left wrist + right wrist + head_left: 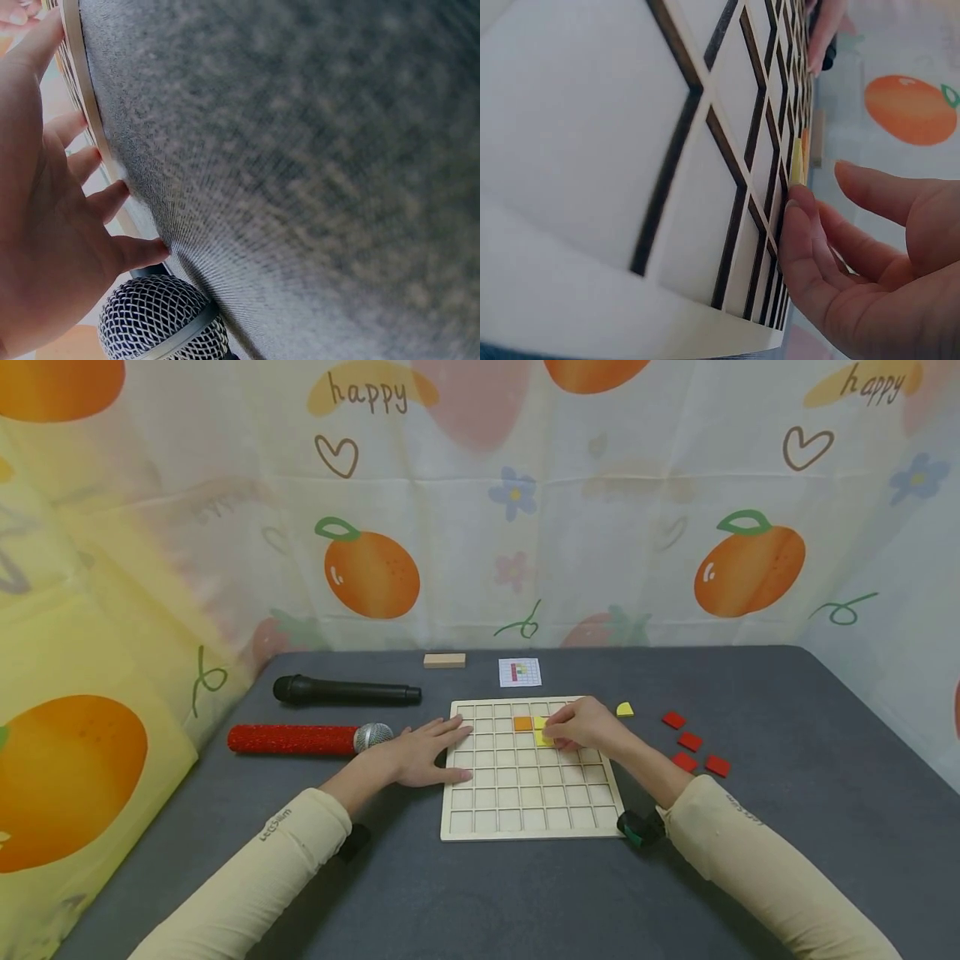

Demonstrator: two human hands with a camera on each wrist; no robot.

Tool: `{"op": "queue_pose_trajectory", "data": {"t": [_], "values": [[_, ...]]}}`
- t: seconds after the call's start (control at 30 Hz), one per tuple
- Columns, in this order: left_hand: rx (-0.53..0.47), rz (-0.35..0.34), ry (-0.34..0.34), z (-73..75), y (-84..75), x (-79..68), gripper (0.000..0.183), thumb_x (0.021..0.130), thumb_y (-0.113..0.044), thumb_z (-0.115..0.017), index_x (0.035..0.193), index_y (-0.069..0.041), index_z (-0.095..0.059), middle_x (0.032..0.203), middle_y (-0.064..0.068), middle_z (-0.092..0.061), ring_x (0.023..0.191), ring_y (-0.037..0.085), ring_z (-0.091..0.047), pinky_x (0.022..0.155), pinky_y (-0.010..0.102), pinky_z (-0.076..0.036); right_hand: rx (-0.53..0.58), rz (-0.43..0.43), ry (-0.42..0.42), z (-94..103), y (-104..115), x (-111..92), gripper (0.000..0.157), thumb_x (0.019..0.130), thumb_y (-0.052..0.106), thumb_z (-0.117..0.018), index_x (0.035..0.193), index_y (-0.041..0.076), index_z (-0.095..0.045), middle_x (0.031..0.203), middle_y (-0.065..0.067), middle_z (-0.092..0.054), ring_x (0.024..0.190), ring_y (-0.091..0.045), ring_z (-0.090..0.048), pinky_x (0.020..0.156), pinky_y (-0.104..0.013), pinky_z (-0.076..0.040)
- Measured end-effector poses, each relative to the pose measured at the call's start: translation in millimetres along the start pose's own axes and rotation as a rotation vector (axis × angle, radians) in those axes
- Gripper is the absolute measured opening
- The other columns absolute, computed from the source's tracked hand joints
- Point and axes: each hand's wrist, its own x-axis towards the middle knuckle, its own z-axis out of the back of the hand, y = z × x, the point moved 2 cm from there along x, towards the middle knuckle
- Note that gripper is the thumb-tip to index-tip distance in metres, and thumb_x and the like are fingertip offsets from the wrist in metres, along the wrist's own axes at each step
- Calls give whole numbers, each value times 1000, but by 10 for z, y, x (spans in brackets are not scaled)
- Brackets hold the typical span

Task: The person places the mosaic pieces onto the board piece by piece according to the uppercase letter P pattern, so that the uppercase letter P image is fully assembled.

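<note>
A pale wooden grid board lies on the dark table. My left hand rests on its left edge with fingers spread; in the left wrist view the fingertips touch the board's rim. My right hand is over the upper right of the grid, its fingertips at yellow tiles beside an orange tile. In the right wrist view one fingertip touches a yellow tile and the thumb stands apart from it. The fingers partly hide the tiles.
A yellow rounded piece and several red tiles lie right of the board. Left are a black microphone and a red microphone, its mesh head near my left hand. Behind are a wooden block and a patterned card.
</note>
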Motion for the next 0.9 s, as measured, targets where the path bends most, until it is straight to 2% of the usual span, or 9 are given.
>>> {"op": "queue_pose_trajectory", "data": {"t": [0.17, 0.4, 0.7, 0.9], "values": [[2, 1, -1, 0, -6, -5, 82, 90, -64, -48, 154, -21, -18, 159, 2, -10, 144, 29, -8, 107, 63, -10, 3, -15, -6, 4, 2, 6, 30, 91, 15, -66, 114, -3, -66, 88, -10, -68, 76, -18, -64, 67, -30, -54], [6, 3, -1, 2, -9, -9, 82, 91, -63, -47, 154, -21, -17, 159, 2, -9, 143, 29, -9, 107, 62, -10, 68, -18, 14, 59, -41, 15, 31, 93, 18, -63, 116, -3, -64, 90, -12, -66, 78, -20, -64, 70, -31, -54], [7, 3, -1, 5, -1, -2, 82, 91, -63, -47, 154, -20, -18, 159, 3, -9, 143, 30, -9, 106, 63, -11, 209, 55, 134, 347, -211, -31, 45, 99, 24, -53, 132, -7, -49, 121, -24, -57, 105, -28, -57, 86, -35, -49], [7, -3, -2, -5, 7, 6, 82, 91, -63, -48, 154, -19, -18, 159, 4, -10, 143, 30, -9, 107, 63, -10, 314, 59, 164, 534, -337, -43, 49, 103, 24, -45, 139, -9, -39, 127, -27, -51, 112, -31, -54, 92, -36, -47]]}}
